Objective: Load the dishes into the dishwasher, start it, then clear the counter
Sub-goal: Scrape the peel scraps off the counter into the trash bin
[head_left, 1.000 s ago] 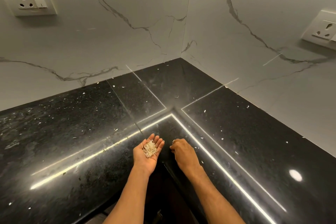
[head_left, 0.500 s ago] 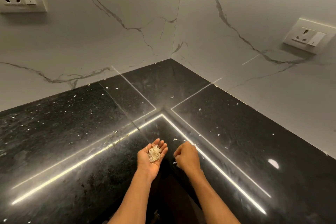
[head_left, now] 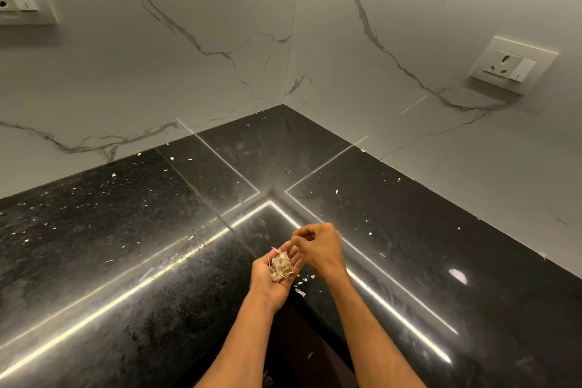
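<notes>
Left hand [head_left: 267, 282] palm up, fingers loosely cupped, carrying pile of pale peel scraps [head_left: 281, 265]. Right hand [head_left: 318, 249] just above left fingertips, fingers curled, tips pinched; whether it holds scrap, cannot tell. Both over inner corner of black granite countertop [head_left: 126, 246]; white flecks [head_left: 300, 292] scattered across it.

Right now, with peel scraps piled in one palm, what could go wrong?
1. The scraps sit heaped on the open left hand, near its fingertips; a tilt could spill them onto the counter.
2. The right hand hovers curled over that pile and might knock flakes off.
3. Small flakes lie scattered toward the far corner and are easy to miss.
</notes>
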`<act>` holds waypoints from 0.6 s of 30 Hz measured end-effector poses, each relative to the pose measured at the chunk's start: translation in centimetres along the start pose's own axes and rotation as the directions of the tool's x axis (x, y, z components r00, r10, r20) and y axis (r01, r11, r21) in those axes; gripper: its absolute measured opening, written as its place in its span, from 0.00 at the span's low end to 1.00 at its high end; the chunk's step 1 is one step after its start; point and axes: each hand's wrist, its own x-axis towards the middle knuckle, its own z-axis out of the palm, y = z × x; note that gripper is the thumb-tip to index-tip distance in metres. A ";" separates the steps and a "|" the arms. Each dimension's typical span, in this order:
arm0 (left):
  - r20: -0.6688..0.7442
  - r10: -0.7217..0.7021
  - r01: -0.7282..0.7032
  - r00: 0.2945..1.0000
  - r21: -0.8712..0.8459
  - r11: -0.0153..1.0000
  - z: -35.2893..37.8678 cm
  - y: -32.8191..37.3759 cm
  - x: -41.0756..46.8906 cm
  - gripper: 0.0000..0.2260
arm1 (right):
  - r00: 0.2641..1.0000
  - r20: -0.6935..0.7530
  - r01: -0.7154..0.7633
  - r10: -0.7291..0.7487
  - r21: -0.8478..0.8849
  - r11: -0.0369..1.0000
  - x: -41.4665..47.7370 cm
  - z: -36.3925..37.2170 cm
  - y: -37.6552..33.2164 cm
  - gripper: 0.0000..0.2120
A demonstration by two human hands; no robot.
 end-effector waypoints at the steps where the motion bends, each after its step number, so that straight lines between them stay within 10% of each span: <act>1: -0.003 -0.001 0.001 1.000 -0.008 1.000 0.1 0.1 0.1 0.15 | 0.997 -0.073 -0.015 0.014 -0.015 1.000 0.4 -0.4 0.6 0.05; 6: -0.011 0.019 -0.020 1.000 -0.040 0.999 0.2 0.8 0.6 0.15 | 0.988 -0.143 -0.093 0.060 -0.240 0.966 2.2 -1.7 5.2 0.13; 13: -0.033 0.065 -0.066 0.997 -0.028 0.997 0.0 2.0 0.6 0.16 | 0.922 0.318 0.368 -0.220 -0.550 0.750 2.9 0.9 6.9 0.25; 18: -0.055 0.095 -0.097 0.994 -0.027 0.995 -0.4 3.0 0.8 0.16 | 0.830 0.426 0.552 -0.360 -0.536 0.638 2.0 1.1 7.7 0.16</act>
